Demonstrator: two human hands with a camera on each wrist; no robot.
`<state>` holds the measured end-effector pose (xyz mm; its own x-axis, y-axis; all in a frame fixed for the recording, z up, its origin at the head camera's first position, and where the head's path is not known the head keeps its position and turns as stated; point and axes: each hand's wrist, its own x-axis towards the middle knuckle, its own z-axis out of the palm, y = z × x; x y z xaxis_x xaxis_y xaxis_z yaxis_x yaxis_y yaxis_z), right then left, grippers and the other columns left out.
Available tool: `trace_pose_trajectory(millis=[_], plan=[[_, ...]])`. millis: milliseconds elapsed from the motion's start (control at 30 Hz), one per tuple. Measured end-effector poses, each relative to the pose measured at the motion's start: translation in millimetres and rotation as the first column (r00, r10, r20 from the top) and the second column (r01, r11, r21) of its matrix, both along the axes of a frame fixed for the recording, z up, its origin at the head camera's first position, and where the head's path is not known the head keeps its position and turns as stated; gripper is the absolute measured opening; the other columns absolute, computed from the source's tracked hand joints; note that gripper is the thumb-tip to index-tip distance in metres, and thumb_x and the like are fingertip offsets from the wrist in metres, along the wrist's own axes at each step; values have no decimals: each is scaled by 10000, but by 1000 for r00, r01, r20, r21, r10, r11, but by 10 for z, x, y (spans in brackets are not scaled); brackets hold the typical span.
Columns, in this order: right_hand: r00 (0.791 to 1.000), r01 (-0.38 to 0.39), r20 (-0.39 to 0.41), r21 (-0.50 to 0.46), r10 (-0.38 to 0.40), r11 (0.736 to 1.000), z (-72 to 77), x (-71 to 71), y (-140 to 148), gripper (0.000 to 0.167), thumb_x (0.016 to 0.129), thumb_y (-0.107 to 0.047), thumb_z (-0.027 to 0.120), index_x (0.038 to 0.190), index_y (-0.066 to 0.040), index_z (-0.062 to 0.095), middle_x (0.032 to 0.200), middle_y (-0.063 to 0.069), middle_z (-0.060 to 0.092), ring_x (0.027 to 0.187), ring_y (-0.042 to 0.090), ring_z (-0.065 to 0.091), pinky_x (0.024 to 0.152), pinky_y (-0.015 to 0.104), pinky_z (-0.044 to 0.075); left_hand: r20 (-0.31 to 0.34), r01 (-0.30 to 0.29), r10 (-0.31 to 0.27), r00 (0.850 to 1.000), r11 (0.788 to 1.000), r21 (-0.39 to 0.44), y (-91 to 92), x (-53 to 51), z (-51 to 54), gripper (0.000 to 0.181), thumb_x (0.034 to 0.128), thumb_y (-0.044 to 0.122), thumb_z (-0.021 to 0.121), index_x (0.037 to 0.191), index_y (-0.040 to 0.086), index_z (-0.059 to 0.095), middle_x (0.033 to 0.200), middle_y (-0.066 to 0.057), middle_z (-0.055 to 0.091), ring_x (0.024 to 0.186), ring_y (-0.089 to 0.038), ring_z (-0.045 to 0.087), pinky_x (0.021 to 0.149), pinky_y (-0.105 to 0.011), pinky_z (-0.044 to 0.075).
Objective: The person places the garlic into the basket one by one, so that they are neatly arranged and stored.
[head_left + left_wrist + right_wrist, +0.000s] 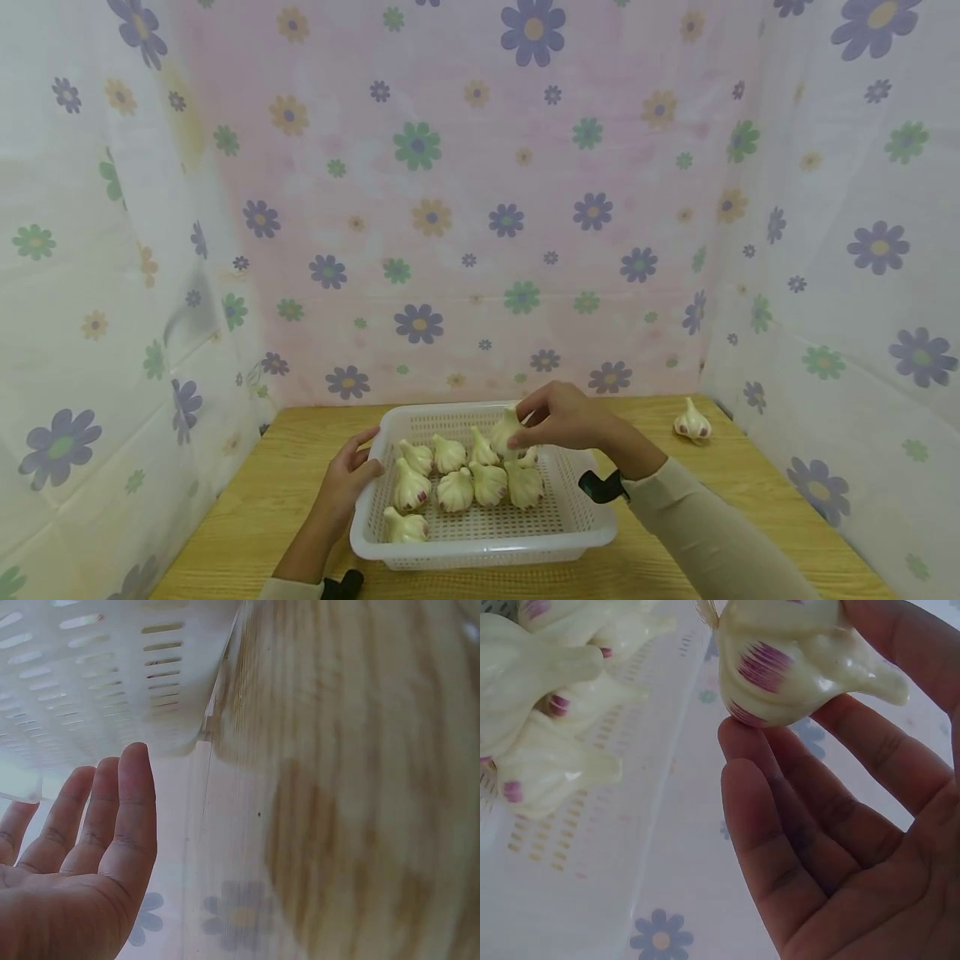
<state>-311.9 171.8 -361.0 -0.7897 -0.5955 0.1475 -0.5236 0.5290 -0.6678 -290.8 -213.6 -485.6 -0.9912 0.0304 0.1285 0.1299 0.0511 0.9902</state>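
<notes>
My right hand (566,417) pinches a garlic bulb (506,431) between thumb and fingers, raised over the back of a white plastic basket (517,546). In the right wrist view this garlic bulb (780,671) shows purple streaks and a pale stem towards the palm; the lower fingers stay loose beneath it. Several more garlic bulbs lie in the basket, among them one bulb (407,527) at the front left corner. My left hand (348,475) holds the basket's left rim, thumb on top. In the left wrist view its fingers (131,802) extend along the slotted side wall.
One garlic bulb (692,422) stands apart on the wooden table (247,500), near its back right corner. Flower-patterned cloth (465,275) encloses the table at the back and on both sides.
</notes>
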Motion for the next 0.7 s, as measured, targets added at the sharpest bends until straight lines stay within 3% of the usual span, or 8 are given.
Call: trace_pose_trajectory(millis=[167, 400, 700], plan=[[997, -70, 44, 27, 69, 997, -47, 17, -135, 253, 853, -387, 845, 1052, -238, 795, 1269, 57, 714, 964, 129, 763, 798, 327, 627, 3, 9, -9, 1000, 1000, 10, -3, 2, 3, 637, 924, 42, 598, 1525, 196, 454, 1416, -248, 594, 1053, -333, 693, 823, -465, 629], [989, -132, 74, 74, 126, 989, -127, 49, -330, 381, 828, -328, 872, 1168, -183, 781, 1366, 107, 681, 902, 90, 766, 786, 254, 617, 5, 6, -6, 1000, 1000, 16, 1, -5, 1, 635, 924, 42, 603, 1524, 197, 460, 1422, -244, 592, 1071, -334, 690, 833, -468, 629], [970, -241, 69, 90, 235, 966, -257, 51, -559, 151, 810, -285, 886, 886, -206, 782, 1033, -63, 758, 858, 70, 761, 736, 226, 605, 6, 1, -1, 1000, 1000, 9, 1, -13, -5, 639, 924, 41, 604, 1526, 198, 459, 1413, -240, 597, 1064, -329, 690, 822, -460, 629]])
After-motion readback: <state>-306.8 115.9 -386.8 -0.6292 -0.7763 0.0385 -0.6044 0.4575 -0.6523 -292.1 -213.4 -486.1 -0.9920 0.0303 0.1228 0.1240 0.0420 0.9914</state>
